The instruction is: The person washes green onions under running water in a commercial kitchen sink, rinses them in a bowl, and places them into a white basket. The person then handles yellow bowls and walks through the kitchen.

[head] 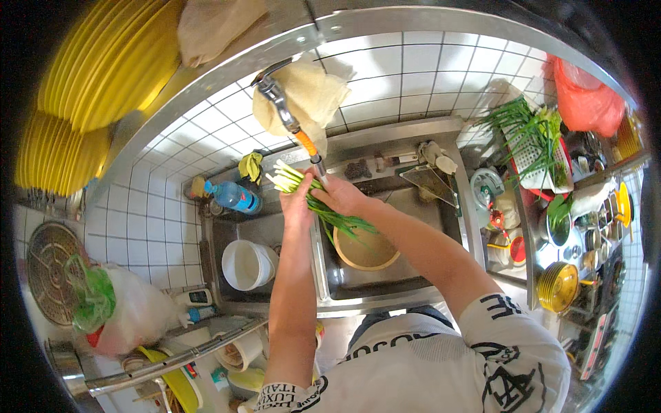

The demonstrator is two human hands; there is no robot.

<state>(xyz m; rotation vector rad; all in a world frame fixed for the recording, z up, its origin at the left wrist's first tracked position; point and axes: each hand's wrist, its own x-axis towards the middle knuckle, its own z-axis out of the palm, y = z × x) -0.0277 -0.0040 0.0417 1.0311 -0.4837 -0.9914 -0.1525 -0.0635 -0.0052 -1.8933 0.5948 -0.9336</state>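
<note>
A bunch of scallions [285,178] lies slantwise in my hands, white ends up and to the left, green leaves trailing down to the right. My left hand [298,204] grips the bunch near the white stalks. Lower on the stems, my right hand [342,196] closes round the bunch, its fingers partly hidden. Just at my right hand ends the spout of a faucet [319,168] with an orange hose section; I cannot tell whether water runs. Below the leaves a round tan basin [366,253] sits in the right bowl of the steel sink [356,291].
A white bucket [242,266] stands in the left sink bowl. Behind it are a blue bottle [235,196] and a yellow-green cloth [251,166]. A brush [397,161] lies on the back ledge. At right, a white colander [537,160] holds more greens. Yellow plates [119,62] stack upper left.
</note>
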